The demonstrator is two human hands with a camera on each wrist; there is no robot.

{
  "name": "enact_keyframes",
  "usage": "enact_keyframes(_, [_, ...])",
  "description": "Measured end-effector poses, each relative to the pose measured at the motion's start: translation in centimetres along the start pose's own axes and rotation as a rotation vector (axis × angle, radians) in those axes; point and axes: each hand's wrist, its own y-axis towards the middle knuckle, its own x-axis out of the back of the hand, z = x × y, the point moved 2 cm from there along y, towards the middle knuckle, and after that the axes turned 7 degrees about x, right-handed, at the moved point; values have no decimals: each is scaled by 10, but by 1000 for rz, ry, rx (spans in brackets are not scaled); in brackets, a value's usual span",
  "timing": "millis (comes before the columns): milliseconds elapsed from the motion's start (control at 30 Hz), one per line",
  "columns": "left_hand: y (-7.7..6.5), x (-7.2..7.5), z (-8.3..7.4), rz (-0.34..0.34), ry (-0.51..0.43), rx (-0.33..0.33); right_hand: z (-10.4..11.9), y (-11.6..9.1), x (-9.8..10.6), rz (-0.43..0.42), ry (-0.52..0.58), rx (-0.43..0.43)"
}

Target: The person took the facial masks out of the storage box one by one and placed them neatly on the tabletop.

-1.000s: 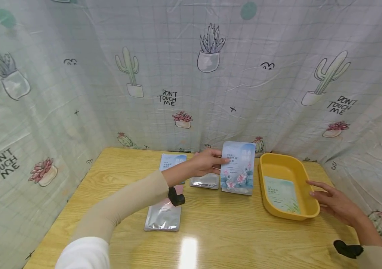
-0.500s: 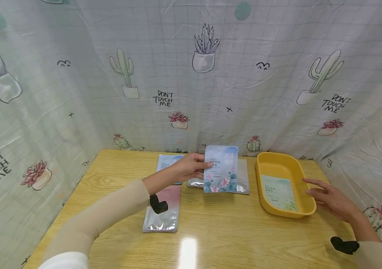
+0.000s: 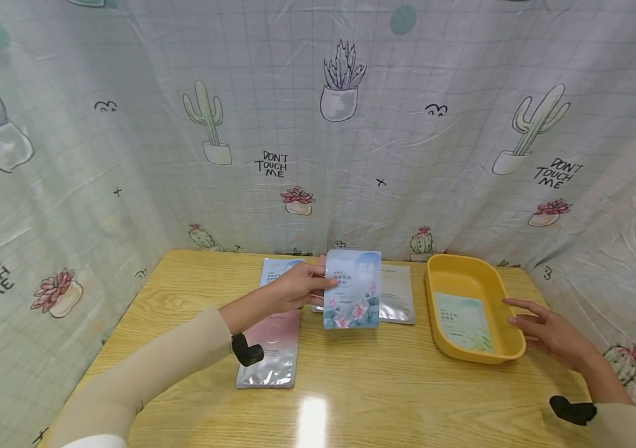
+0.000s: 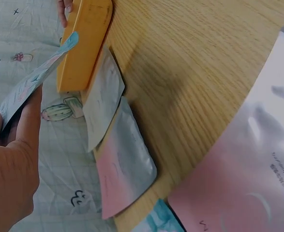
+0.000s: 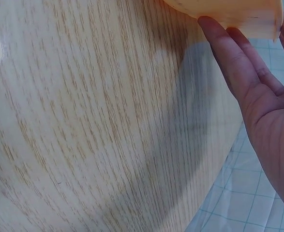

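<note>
My left hand (image 3: 295,287) pinches a flat blue sachet (image 3: 351,305) with pink lotus flowers by its left edge. In the left wrist view this sachet (image 4: 37,75) is seen almost edge-on, raised off the table. My right hand (image 3: 556,339) holds the right side of a yellow tray (image 3: 460,267), with fingertips over the rim. From the right wrist view, other fingers (image 5: 236,67) lie straight along its outer wall. A green sachet (image 3: 463,320) lies in the tray. Behind the held sachet lie a silver-white sachet (image 3: 399,292) and a pink-and-silver one (image 4: 127,159), partly hidden from the head view.
Nearer on the wooden table (image 3: 385,386) lies another pink-and-silver sachet (image 3: 270,361). Above it a second blue sachet (image 3: 275,269) is partly covered by my left hand. A curtain (image 3: 251,124) printed with cacti surrounds the back and sides.
The held blue sachet has moved left and slightly down, away from the tray, uncovering the silver-white sachet behind it. My right hand and the tray stay together in place; the head view shifted slightly.
</note>
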Motion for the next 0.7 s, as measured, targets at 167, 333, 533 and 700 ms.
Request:
enact_keyframes(167, [-7,8,8,-7,9,4,1,-1,-2,20,45,27])
enact_keyframes(333, [-14,16,18,-37,-15,14,1,-2,-2,22,66,34])
enact_keyframes(533, [-20,28,33,-30,-56,25,1,-1,-2,6,47,14])
enact_keyframes(700, [-26,31,50,9,-85,36,2,-2,-2,16,48,15])
